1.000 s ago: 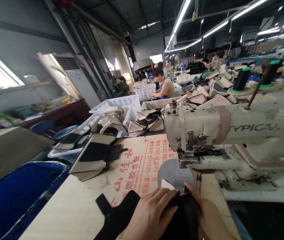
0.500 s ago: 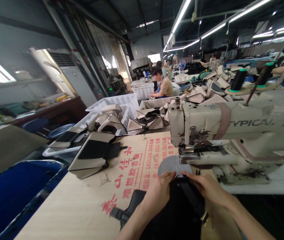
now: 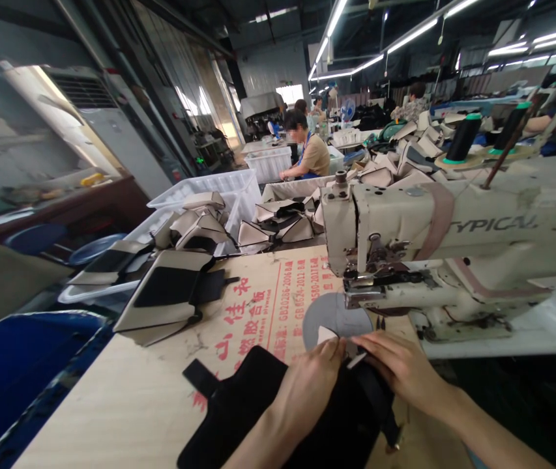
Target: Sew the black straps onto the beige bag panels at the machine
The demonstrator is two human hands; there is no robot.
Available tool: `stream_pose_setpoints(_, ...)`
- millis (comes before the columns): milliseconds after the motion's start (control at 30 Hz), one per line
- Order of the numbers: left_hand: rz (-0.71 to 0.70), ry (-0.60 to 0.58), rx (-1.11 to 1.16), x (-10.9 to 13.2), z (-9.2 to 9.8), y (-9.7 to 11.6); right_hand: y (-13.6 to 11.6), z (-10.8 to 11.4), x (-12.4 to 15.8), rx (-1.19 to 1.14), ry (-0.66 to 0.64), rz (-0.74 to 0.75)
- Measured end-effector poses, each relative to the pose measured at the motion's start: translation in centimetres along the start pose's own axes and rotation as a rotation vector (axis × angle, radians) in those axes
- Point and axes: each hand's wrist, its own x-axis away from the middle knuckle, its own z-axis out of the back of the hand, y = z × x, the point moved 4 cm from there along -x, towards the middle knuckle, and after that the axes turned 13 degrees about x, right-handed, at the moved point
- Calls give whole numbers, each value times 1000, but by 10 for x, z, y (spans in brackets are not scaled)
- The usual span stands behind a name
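Stacked beige-and-black panels (image 3: 167,299) at bench's (image 3: 126,404) left edge, well clear. Black fabric piece (image 3: 238,410) flat on bench near front edge. Left hand (image 3: 307,384) pressed flat on it, fingers extended, gripping nothing. Right hand (image 3: 397,368) pinches small white tag (image 3: 357,359) against black strap (image 3: 378,397). Sewing machine (image 3: 434,254) just beyond. Judgement: keep fabric flat, tag square, fingertips clear of needle.
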Motion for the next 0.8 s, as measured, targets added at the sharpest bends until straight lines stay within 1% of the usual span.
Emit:
stream_pose_setpoints(100,-53,-14,66,0,4,-2,-3,2,2,37,-29,38)
stream_pose_setpoints(167,-122,-32,148,3,12,-4,-4,2,2,40,-44,75)
stream_pose_setpoints(233,-192,-49,250,8,21,-4,-4,1,2,21,-32,103)
stream_pose_setpoints(333,-209,-47,343,13,32,3,-3,-1,2,-24,-9,116)
stream_pose_setpoints(367,-192,-24,344,12,33,6,-3,-2,3,-34,-5,118)
stream_pose_setpoints(433,-139,61,319,7,32,12,-2,-3,4,-38,19,119)
stream_pose_setpoints(500,-74,134,331,-3,26,13,-2,-3,6,-11,66,118)
stream_pose_setpoints(533,-36,141,365,-8,22,11,-2,-3,6,11,80,114)
stream_pose_setpoints(633,94,57,533,-24,4,-2,0,-5,8,77,91,106)
stream_pose_setpoints(700,165,8,618,-30,-6,-12,1,-6,8,86,80,109)
stream_pose_setpoints(800,211,10,677,-32,-12,-22,2,-5,7,47,33,87)
